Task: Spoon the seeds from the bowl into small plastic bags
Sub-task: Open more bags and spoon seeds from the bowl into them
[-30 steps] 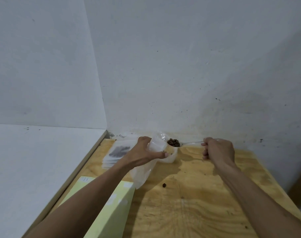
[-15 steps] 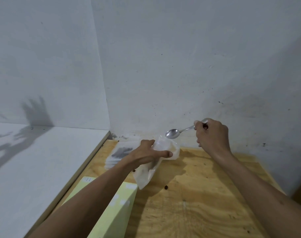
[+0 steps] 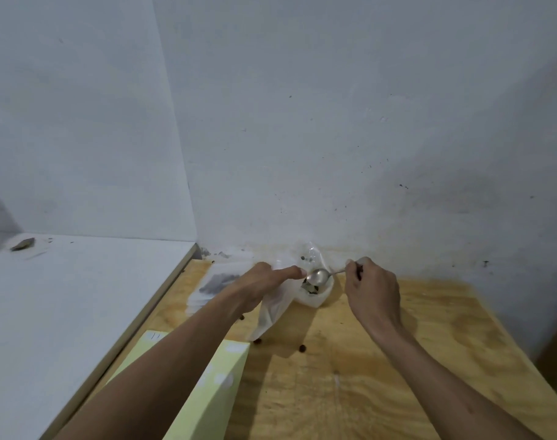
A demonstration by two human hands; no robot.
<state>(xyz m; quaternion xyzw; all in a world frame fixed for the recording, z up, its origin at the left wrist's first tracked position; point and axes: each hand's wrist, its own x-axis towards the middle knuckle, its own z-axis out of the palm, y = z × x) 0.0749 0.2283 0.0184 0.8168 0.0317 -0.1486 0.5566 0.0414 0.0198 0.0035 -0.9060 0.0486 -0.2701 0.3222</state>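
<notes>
Seeds (image 3: 312, 289) lie dark in the white bowl (image 3: 315, 296) at the back of your plywood worktop (image 3: 382, 360), close to the wall. Your right hand (image 3: 370, 289) has its grip curled round the handle of the metal spoon (image 3: 318, 276), whose bowl end hangs just over the seed bowl. Your left hand (image 3: 264, 285) has its grip closed on a small plastic bag (image 3: 275, 312); the bag hangs down from the fingers just beside the bowl, its lower end near the worktop. A few loose seeds (image 3: 302, 347) lie scattered on the wood below the bag. Left of your left hand a stack of flat bags (image 3: 217, 282) rests on the worktop, with dark contents showing through the top one. A pale yellow box (image 3: 213, 385) sits at the near left edge, partly under your left forearm
</notes>
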